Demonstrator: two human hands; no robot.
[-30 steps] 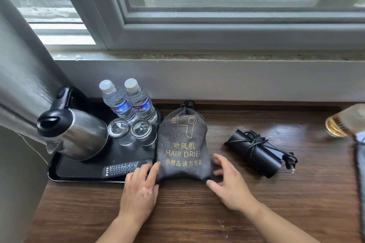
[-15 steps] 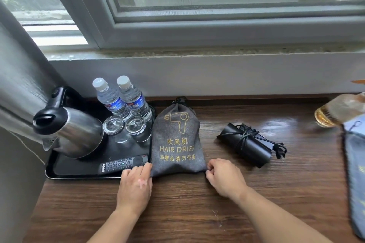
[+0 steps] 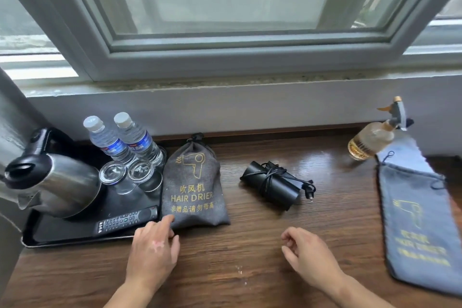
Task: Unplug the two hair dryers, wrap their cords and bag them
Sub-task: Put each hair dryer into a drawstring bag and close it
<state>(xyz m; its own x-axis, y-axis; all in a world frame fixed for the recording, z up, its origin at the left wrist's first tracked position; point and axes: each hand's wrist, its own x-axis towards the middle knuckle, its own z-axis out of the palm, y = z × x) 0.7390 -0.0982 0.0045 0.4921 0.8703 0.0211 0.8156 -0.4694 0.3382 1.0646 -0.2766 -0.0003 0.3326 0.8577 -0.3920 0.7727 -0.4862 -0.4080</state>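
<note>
Evidently one dryer is finished, judging by the full bag [image 3: 195, 182]: it lies bulging on the tabletop [image 3: 250, 270] with its drawstring drawn, though the contents are hidden. To its right, well apart, the second hair dryer [image 3: 271, 186] lies folded, its cord [image 3: 268, 175] wound and knotted round it and the plug free. It is unplugged and wrapped but not yet bagged.

Farther right lies the empty bag [image 3: 415, 227], flat. The left hand [image 3: 152, 250], fingers loosely straight, touches the full bag's near left corner. The right hand [image 3: 307, 255] hovers to the near right of the full bag, loosely curled and holding nothing.

Just left of the full bag, a tray [image 3: 62, 240] carries a kettle [image 3: 57, 182], water bottles [image 3: 125, 142], glasses [image 3: 130, 175] and a remote [image 3: 127, 219]. Far to the right, a spray bottle [image 3: 372, 140] stands beside the empty bag's mouth and may be knocked.
</note>
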